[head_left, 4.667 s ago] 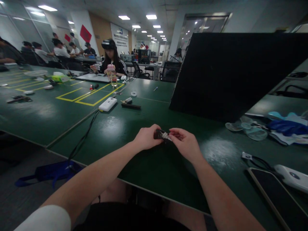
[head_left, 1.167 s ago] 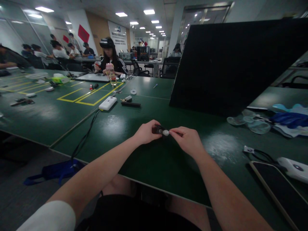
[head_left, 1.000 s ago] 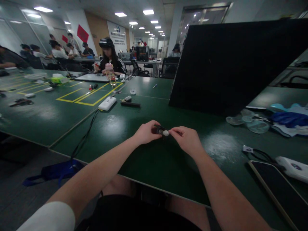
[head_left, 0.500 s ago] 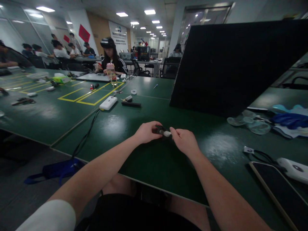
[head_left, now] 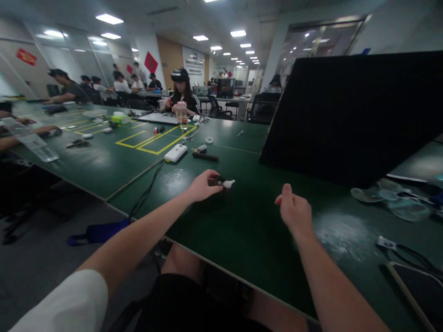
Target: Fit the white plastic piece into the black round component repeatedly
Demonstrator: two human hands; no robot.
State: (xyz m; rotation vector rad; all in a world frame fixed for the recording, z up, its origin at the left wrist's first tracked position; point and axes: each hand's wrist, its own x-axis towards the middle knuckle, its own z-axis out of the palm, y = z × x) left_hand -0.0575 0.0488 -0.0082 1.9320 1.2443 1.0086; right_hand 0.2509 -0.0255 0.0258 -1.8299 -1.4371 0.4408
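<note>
My left hand [head_left: 204, 185] is closed on a small dark part [head_left: 219, 179], its thumb and fingers pinching it just above the green table. A small white knobbly piece [head_left: 228, 184] with a thin tip pointing right sits against the dark part; its exact kind is too small to tell. Well to the right, my right hand [head_left: 295, 212] hovers over the table, apart from both pieces. Its thumb points up, away from the loosely bent index finger, and nothing shows between them.
A large black panel [head_left: 346, 120] stands at the right. Beyond my left hand lie a black bar [head_left: 205, 157] and a white power bank [head_left: 176, 152] with a cable. A phone [head_left: 415, 290] and clear plastic pieces [head_left: 398, 198] are at right. A person [head_left: 183, 94] sits across.
My right hand has let go of the white piece and moved right. The left hand still holds the dark part. The view has shifted left.
</note>
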